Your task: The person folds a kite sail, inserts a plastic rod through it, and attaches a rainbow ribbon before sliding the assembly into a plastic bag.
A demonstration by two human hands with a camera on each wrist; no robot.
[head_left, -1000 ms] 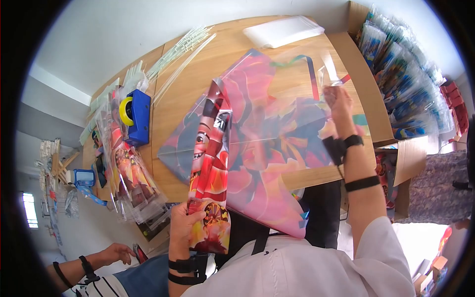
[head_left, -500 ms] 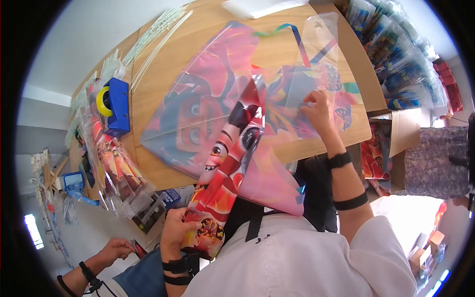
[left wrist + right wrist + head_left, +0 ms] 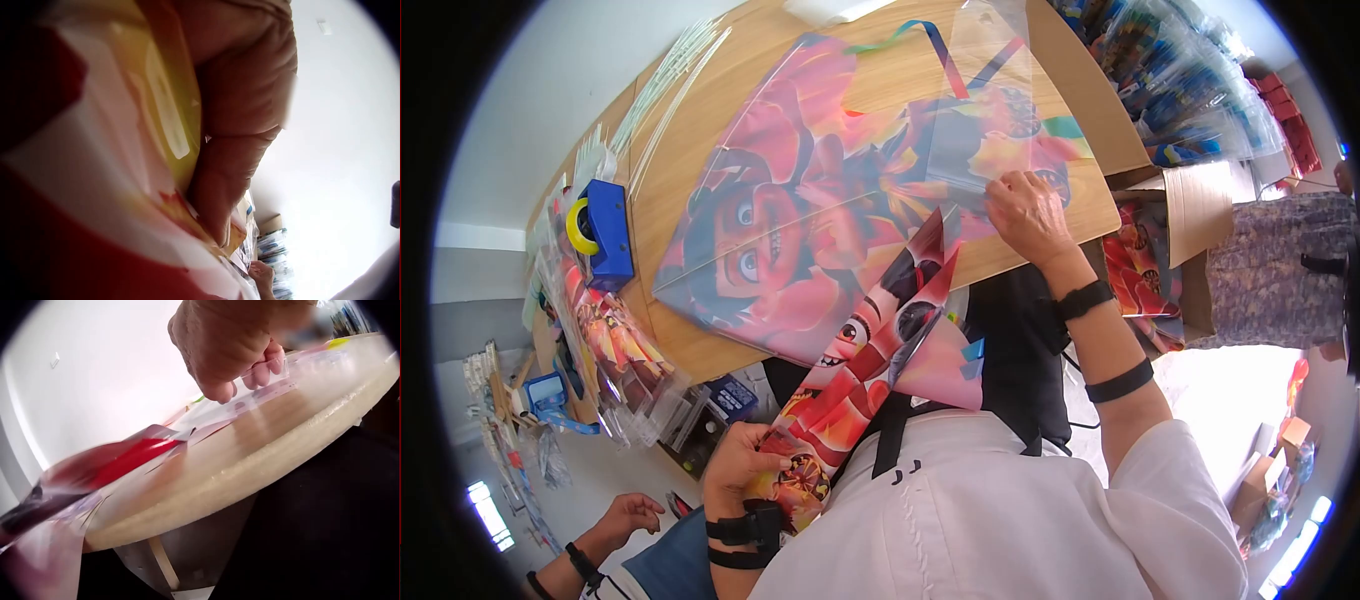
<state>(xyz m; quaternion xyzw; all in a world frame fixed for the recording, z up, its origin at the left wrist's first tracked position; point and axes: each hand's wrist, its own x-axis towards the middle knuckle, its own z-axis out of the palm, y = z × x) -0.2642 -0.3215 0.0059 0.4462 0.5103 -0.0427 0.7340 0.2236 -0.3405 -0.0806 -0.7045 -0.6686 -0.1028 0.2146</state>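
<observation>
Folded kite (image 3: 850, 370), glossy red character print, in the left hand (image 3: 735, 465) off the near side of the surface (image 3: 690, 140); its pointed end slants up towards the near edge, the other end is down at the palm; left thumb lies over the print, fingers wrapped round that lower end, a closed grip; right hand (image 3: 1030, 215) is at the near end of a clear sleeve (image 3: 990, 70), fingers curled in, appearing to pinch the plastic edge; exact fingertip contact is partly hidden.

Progress, as a judgement: folding of the held piece looks done; it is outside the sleeve, so bagging looks undone; the spread kite (image 3: 770, 200) lies flat under part of the sleeve, face print showing through faintly, one corner hanging over the near edge, so its folding also looks left to do; prints in clear plastic (image 3: 615, 335) at the left side look like finished ones; bagged goods (image 3: 1190, 90) pile at the right.

Writing: blue box (image 3: 730, 397) below the left side has pale lettering, too small to read; blue tape dispenser (image 3: 610, 235), no readable brand; no legible label on either kite or the sleeve.
</observation>
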